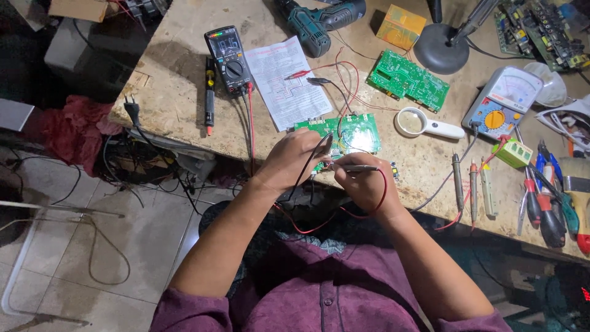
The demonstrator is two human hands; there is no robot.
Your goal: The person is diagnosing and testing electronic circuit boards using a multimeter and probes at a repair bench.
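Observation:
A green circuit board (350, 131) lies near the front edge of the wooden workbench (178, 92). My left hand (295, 158) rests on the board's near left corner and grips a black-wired probe, whose lead loops over my fingers. My right hand (364, 181) holds a red-wired probe (358, 167), its tip pointing left toward the board's near edge. Both leads run back to a black digital multimeter (228, 59) at the far left of the bench.
A printed sheet (287, 82) lies beside the multimeter. A second green board (407, 80), a magnifying glass (427, 125), an analog meter (503, 101), a cordless drill (316, 21), pliers and screwdrivers (547, 203) fill the right side.

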